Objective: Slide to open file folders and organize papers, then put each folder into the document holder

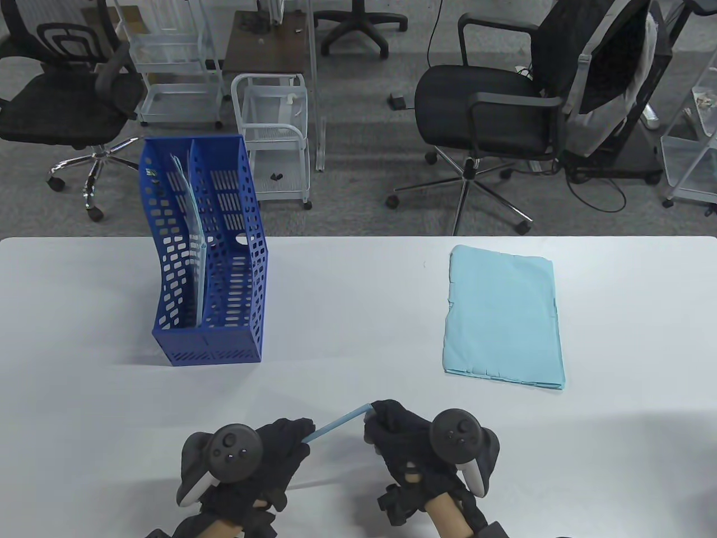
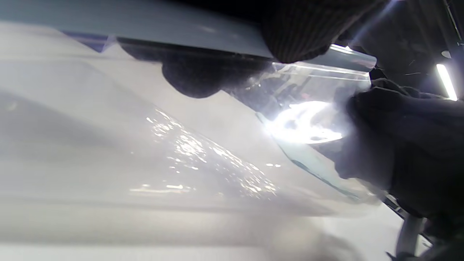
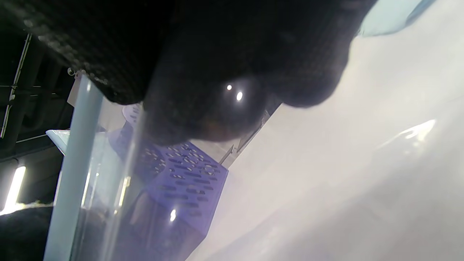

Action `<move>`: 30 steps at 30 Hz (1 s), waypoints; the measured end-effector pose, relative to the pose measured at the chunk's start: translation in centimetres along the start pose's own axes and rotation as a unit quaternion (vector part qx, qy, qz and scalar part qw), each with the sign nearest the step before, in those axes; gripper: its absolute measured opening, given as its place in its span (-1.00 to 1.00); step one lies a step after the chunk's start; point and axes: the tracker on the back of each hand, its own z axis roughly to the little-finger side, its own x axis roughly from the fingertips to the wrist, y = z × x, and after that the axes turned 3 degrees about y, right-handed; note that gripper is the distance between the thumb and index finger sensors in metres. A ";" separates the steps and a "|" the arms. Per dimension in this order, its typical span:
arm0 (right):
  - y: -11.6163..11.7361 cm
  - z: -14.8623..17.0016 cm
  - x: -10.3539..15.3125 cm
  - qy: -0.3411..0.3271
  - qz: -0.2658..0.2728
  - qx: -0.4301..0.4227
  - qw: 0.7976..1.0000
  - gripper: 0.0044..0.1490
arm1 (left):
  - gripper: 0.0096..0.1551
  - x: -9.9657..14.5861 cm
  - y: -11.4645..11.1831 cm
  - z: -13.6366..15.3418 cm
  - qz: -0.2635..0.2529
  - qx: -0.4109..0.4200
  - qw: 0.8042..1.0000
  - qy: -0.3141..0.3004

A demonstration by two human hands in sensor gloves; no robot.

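Note:
Both hands hold a clear file folder [image 2: 308,108] upright just above the table's near edge. Its light blue slide bar [image 1: 339,424] runs between them. My left hand [image 1: 288,440] grips the bar's left end, with fingers [image 2: 297,32] curled over the bar [image 2: 217,40] and clear sheet. My right hand [image 1: 383,419] pinches the right end, with its fingers [image 3: 217,72] close to the bar [image 3: 72,163]. The blue document holder [image 1: 207,269] stands at the far left, one folder [image 1: 187,196] in its left slot. A light blue paper stack [image 1: 501,316] lies at the right.
The white table [image 1: 347,314] reaches from edge to edge of the table view. Beyond its far edge are office chairs [image 1: 493,106] and white wire carts [image 1: 274,129] on grey carpet. The holder [image 3: 181,181] shows behind the folder in the right wrist view.

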 end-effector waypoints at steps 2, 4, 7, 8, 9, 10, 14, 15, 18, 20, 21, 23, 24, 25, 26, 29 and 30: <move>-0.1 0.0 0.0 0.004 0.000 -0.012 1.000 -0.47 | -0.49 0.0 0.4 0.3 0.014 0.016 1.000 0.003; -0.4 0.2 -0.1 0.007 0.008 -0.021 1.000 -0.47 | -0.49 0.0 0.9 0.7 0.031 0.013 0.999 0.006; -1.1 0.6 -0.2 0.014 0.021 -0.034 0.999 -0.47 | -0.49 0.0 1.8 1.1 0.047 -0.008 0.999 0.020; -1.5 0.8 -0.2 0.017 0.030 -0.040 0.999 -0.47 | -0.49 0.0 2.2 1.4 0.053 -0.017 0.998 0.029; -1.8 1.0 -0.3 0.020 0.036 -0.045 0.998 -0.47 | -0.50 0.0 2.5 1.6 0.057 -0.023 0.997 0.035; -2.3 1.3 -0.3 0.024 0.044 -0.053 0.997 -0.47 | -0.50 0.0 2.8 1.9 0.063 -0.029 0.997 0.041; -3.9 2.2 -0.5 0.038 0.067 -0.087 0.993 -0.47 | -0.50 0.1 4.0 3.0 0.088 -0.042 0.993 0.063; -4.4 2.3 -0.5 0.039 0.074 -0.090 0.992 -0.47 | -0.50 0.1 4.4 3.4 0.091 -0.043 0.993 0.070; -5.5 2.6 -0.4 0.044 0.093 -0.102 0.989 -0.47 | -0.51 0.1 5.2 4.6 0.104 -0.044 0.990 0.090; -6.0 2.8 -0.4 0.046 0.103 -0.105 0.988 -0.47 | -0.51 0.2 5.7 5.4 0.117 -0.044 0.986 0.108; -6.5 2.8 -0.3 0.048 0.113 -0.104 0.987 -0.47 | -0.51 0.3 6.1 5.9 0.123 -0.047 0.984 0.122; -7.3 3.1 -0.2 0.055 0.133 -0.104 0.984 -0.47 | -0.51 0.5 6.9 6.7 0.115 -0.060 0.981 0.146; -7.6 3.2 -0.2 0.058 0.139 -0.105 0.983 -0.47 | -0.52 0.6 7.2 7.1 0.111 -0.066 0.979 0.160; -8.2 3.4 -0.1 0.064 0.149 -0.105 0.981 -0.47 | -0.52 0.9 7.7 7.8 0.105 -0.069 0.976 0.175; -8.7 3.6 0.0 0.071 0.152 -0.104 0.980 -0.47 | -0.52 1.0 8.2 8.6 0.102 -0.062 0.975 0.189; -10.1 4.1 0.3 0.085 0.171 -0.110 0.975 -0.47 | -0.52 1.7 9.3 10.7 0.095 -0.023 0.970 0.224; -10.5 4.2 0.4 0.088 0.179 -0.115 0.973 -0.47 | -0.52 1.9 9.6 11.6 0.092 -0.011 0.965 0.247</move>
